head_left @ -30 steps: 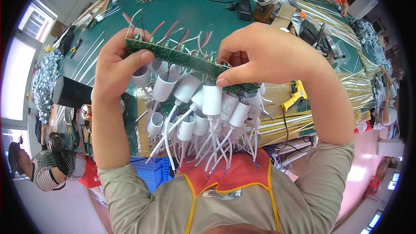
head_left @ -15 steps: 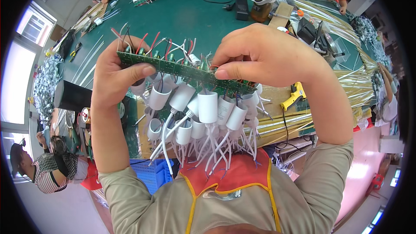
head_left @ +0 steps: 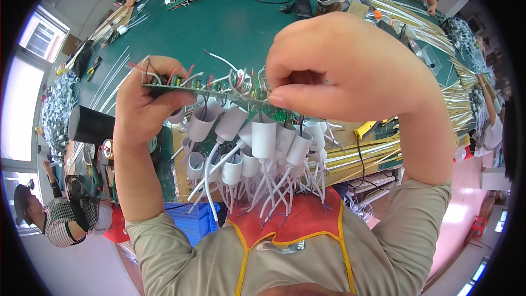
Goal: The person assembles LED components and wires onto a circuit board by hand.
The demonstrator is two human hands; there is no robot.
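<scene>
Head view, centre of the frame: we hold a green circuit board [head_left: 219, 92] edge-on, our left hand [head_left: 145, 107] clamped on its left end and our right hand [head_left: 350, 68] pinched tight on its right end. White lamp sockets [head_left: 264, 138] hang below on thin wires. We judge a tilt or loosened pinch could drop it or tangle those wires over the green table [head_left: 230, 27].

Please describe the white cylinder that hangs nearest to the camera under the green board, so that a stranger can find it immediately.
Start at the big green table, then find the green circuit board held edge-on between the left hand and right hand. Many white cylinders hang under it; this white cylinder hangs just below the right thumb, foremost and upright, while its neighbours tilt aside.
</scene>
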